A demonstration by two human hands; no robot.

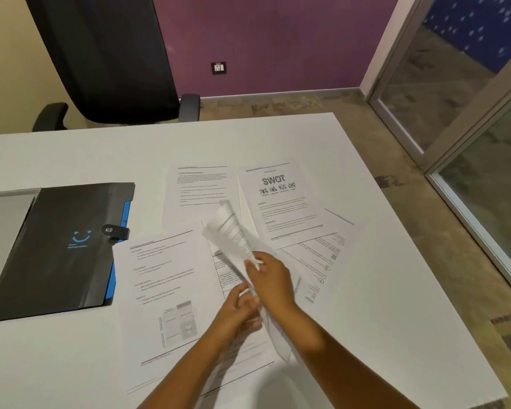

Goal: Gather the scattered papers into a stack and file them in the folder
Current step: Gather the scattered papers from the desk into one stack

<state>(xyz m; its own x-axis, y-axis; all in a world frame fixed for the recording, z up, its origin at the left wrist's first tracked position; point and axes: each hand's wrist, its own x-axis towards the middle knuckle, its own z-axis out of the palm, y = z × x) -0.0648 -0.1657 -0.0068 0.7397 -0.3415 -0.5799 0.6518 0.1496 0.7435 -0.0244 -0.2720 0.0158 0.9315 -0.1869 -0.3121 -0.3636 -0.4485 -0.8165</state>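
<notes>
My right hand (273,280) and left hand (242,305) both pinch a lifted sheet (233,234), fingers curled round its lower part, so it curls and blurs above the counter (366,335). It is light and floppy; I judge a grip at mid-edge with both hands keeps it from buckling. Under my wrists the other papers (165,278) lie fanned and overlapping, the SWOT page (281,199) farthest out. The black folder (56,246) sits closed to the left, just beside them.

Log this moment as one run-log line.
stage: gathering | left hand: holds sheet | right hand: holds sheet | papers: scattered | folder: closed
</notes>
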